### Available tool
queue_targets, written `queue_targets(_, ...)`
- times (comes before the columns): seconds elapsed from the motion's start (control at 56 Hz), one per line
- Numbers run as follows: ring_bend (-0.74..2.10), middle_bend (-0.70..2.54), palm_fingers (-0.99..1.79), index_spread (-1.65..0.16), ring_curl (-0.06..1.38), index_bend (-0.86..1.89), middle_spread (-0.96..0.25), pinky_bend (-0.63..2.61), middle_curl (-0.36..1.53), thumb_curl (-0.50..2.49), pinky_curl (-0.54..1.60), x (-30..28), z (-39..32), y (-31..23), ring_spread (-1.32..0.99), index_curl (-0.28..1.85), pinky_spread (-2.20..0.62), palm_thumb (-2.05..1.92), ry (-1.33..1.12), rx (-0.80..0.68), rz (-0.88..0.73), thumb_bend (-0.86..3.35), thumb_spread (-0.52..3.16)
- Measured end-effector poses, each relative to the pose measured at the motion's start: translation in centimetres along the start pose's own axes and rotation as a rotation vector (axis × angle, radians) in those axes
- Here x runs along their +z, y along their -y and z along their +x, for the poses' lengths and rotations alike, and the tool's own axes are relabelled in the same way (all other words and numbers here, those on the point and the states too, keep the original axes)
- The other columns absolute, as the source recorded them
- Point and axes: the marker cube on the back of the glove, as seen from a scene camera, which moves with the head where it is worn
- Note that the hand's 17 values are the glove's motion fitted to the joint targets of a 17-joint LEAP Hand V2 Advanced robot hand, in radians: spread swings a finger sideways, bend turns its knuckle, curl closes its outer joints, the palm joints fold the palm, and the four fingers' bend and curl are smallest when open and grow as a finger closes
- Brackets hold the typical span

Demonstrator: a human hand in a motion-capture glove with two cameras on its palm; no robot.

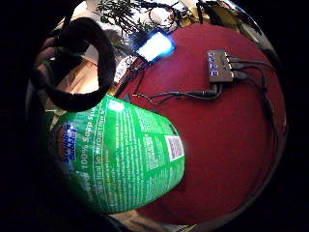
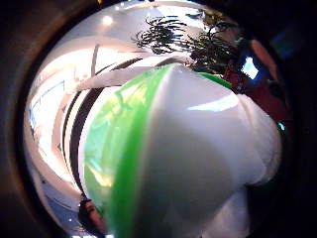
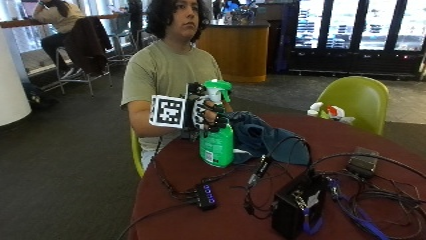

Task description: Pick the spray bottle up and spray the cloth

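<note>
A green spray bottle (image 3: 217, 142) with a white and green spray head (image 3: 217, 91) is held upright just above the round dark red table (image 3: 373, 137). My gloved right hand (image 3: 203, 114) grips its neck, fingers curled round it. A dark blue cloth (image 3: 263, 139) lies crumpled on the table right behind the bottle, on the side away from the hand. In the little finger side palm view the bottle's green label (image 1: 120, 154) fills the near field over the red table (image 1: 227, 145). The thumb side palm view is filled by the white and green spray head (image 2: 198, 163).
A small black hub with blue lights (image 3: 205, 195) and its cables lie on the table in front of the bottle. A black box (image 3: 296, 206) and tangled cables (image 3: 373, 195) fill the near right. A second spray bottle (image 3: 326, 111) stands by the green chair (image 3: 356, 100).
</note>
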Motion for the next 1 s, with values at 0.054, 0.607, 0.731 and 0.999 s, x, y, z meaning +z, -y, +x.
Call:
queue_targets(0.054, 0.50, 0.22, 0.67, -0.24, 0.37, 0.10, 0.02, 0.33, 0.36, 0.41, 0.37, 0.4, 0.1, 0.6, -0.06, 0.22, 0.11, 0.73, -0.002, 0.015, 0.005, -0.03, 0.91)
queue_targets(0.607, 0.45, 0.48, 1.34, -0.24, 0.42, 0.24, -0.15, 0.24, 0.50, 0.60, 0.37, -1.8, -2.0, -0.6, -0.14, 0.42, -0.13, 1.05, 0.004, 0.026, 0.056, -0.02, 0.49)
queue_targets(0.731, 0.48, 0.52, 1.34, -0.24, 0.45, 0.28, -0.17, 0.28, 0.51, 0.63, 0.40, -4.8, -3.4, -2.5, -0.15, 0.46, -0.15, 1.04, -0.054, -0.003, -0.122, -0.03, 0.40)
queue_targets(0.999, 0.52, 0.56, 1.32, -0.24, 0.47, 0.31, -0.18, 0.32, 0.53, 0.69, 0.42, -6.9, -10.8, -2.8, -0.16, 0.51, -0.17, 1.03, -0.382, 0.041, -0.591, -0.03, 0.32)
